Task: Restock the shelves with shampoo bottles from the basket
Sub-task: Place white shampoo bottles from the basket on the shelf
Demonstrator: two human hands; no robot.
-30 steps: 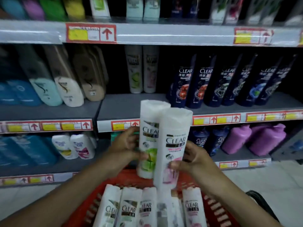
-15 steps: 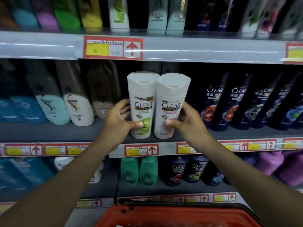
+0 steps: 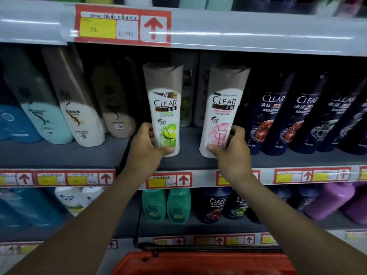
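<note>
My left hand (image 3: 146,147) grips the base of a white shampoo bottle with a green label (image 3: 165,108), held upright on the middle shelf (image 3: 65,155). My right hand (image 3: 231,153) grips the base of a white shampoo bottle with a pink label (image 3: 222,112), which leans slightly right at the same shelf. The two bottles are a hand's width apart. Two more white bottles (image 3: 187,96) stand deeper on the shelf behind them. The red basket (image 3: 198,263) shows only its rim at the bottom edge; its contents are out of view.
Beige and blue bottles (image 3: 79,108) fill the shelf to the left, dark blue bottles (image 3: 278,120) crowd the right. The shelf above (image 3: 238,30) hangs low over the bottle tops. Green, dark and purple bottles (image 3: 178,205) line the lower shelf.
Both hands carried the two bottles up from the basket onto the middle shelf, then spread them apart. The view tilted up, so the basket's bottles dropped out of sight.
</note>
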